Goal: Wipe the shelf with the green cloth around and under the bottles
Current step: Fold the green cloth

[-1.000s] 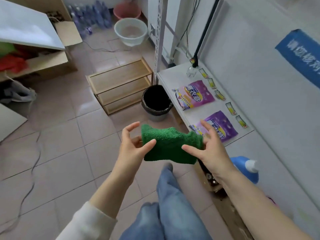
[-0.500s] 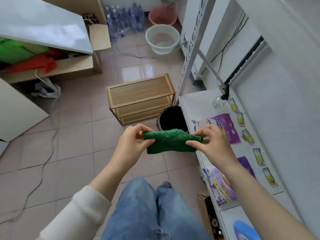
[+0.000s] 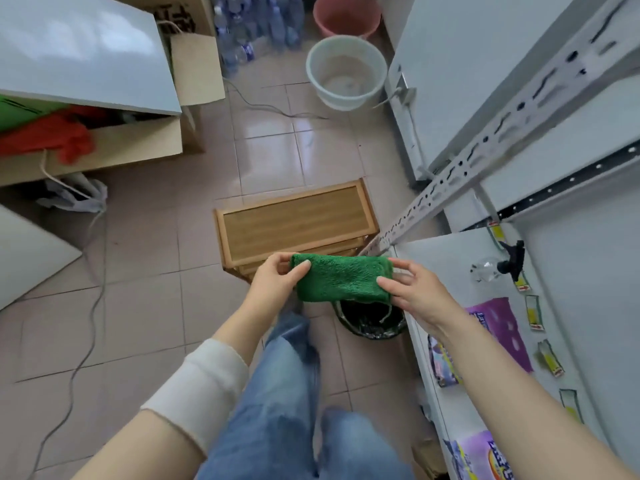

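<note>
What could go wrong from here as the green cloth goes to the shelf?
The left hand and right hand only pinch the green cloth by its ends, directly above the open black bin; a slip could drop it in. On the shelf, loose purple packets lie near the front edge, so a wide wipe might push them off.
</note>
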Demonstrator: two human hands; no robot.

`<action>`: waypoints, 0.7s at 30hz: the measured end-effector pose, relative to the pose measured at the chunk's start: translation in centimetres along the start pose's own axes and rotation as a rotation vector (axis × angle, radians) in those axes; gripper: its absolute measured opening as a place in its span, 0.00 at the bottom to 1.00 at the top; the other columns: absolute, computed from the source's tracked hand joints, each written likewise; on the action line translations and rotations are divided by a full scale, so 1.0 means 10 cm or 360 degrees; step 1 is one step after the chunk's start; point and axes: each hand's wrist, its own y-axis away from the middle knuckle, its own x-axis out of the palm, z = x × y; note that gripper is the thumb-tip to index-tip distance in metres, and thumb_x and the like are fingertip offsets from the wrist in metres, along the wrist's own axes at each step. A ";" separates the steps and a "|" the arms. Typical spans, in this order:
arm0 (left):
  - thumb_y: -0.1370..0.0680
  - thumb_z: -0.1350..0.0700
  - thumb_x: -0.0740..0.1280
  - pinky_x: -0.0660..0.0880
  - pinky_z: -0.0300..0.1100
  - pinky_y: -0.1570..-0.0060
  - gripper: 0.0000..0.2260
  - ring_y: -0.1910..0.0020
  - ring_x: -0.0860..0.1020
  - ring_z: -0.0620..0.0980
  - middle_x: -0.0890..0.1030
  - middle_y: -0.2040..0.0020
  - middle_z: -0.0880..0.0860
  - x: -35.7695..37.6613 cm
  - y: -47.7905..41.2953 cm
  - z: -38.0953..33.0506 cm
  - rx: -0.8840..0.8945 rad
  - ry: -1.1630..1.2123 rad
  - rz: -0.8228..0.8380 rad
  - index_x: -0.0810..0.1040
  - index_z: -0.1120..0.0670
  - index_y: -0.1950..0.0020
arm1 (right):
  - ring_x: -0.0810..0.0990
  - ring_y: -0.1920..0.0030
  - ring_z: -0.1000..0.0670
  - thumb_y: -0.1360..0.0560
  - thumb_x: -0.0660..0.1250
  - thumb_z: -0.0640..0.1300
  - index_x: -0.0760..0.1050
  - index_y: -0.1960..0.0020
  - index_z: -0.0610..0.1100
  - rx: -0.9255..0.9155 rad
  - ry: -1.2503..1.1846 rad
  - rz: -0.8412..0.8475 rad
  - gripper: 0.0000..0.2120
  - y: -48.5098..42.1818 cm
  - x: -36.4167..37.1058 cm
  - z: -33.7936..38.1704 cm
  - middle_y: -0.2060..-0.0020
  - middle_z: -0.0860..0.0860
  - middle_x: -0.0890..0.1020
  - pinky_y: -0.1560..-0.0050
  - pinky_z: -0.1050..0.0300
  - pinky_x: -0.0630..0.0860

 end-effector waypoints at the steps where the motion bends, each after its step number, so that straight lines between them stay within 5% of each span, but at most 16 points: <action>1: 0.26 0.58 0.68 0.77 0.47 0.49 0.06 0.49 0.78 0.51 0.79 0.47 0.55 -0.01 -0.22 -0.03 -0.0092 0.0080 0.0011 0.74 0.53 0.52 | 0.80 0.58 0.49 0.28 0.66 0.30 0.71 0.47 0.43 0.0059 -0.0042 -0.0056 0.13 -0.19 0.04 0.04 0.52 0.42 0.80 0.63 0.64 0.81; 5: 0.26 0.65 0.67 0.79 0.35 0.62 0.08 0.54 0.79 0.51 0.78 0.47 0.58 0.04 -0.99 -0.10 -0.0303 0.0304 0.0139 0.72 0.58 0.49 | 0.80 0.58 0.50 0.28 0.67 0.31 0.69 0.43 0.41 0.0151 -0.0073 -0.0327 0.16 -0.98 0.11 0.14 0.48 0.40 0.79 0.58 0.61 0.77; 10: 0.26 0.67 0.66 0.77 0.32 0.66 0.15 0.57 0.78 0.51 0.76 0.42 0.65 0.38 -2.08 0.21 -0.0461 0.0343 0.0092 0.70 0.66 0.40 | 0.79 0.47 0.44 0.28 0.68 0.34 0.71 0.44 0.42 0.0173 0.0010 -0.0556 0.14 -2.05 0.02 0.02 0.44 0.40 0.79 0.40 0.49 0.74; 15: 0.26 0.65 0.67 0.77 0.44 0.50 0.14 0.45 0.77 0.57 0.73 0.39 0.63 0.85 -3.15 0.80 -0.0568 0.0322 -0.0058 0.70 0.62 0.42 | 0.78 0.43 0.43 0.27 0.67 0.36 0.71 0.41 0.41 0.0174 0.0258 -0.0732 0.15 -3.32 -0.09 -0.45 0.42 0.42 0.78 0.38 0.48 0.72; 18: 0.26 0.65 0.67 0.77 0.40 0.56 0.11 0.58 0.77 0.47 0.73 0.46 0.56 1.09 -3.63 1.02 -0.0533 0.0315 -0.0081 0.69 0.58 0.46 | 0.78 0.43 0.44 0.27 0.67 0.38 0.72 0.42 0.43 0.0186 0.0417 -0.0815 0.14 -3.93 -0.19 -0.71 0.43 0.44 0.79 0.38 0.46 0.72; 21: 0.26 0.62 0.68 0.78 0.48 0.48 0.11 0.63 0.75 0.42 0.73 0.50 0.53 1.26 -3.95 1.21 -0.0463 0.0068 -0.0124 0.72 0.56 0.46 | 0.77 0.42 0.45 0.26 0.66 0.39 0.71 0.42 0.44 0.0184 0.0536 -0.0887 0.14 -4.29 -0.27 -0.90 0.43 0.46 0.80 0.38 0.50 0.71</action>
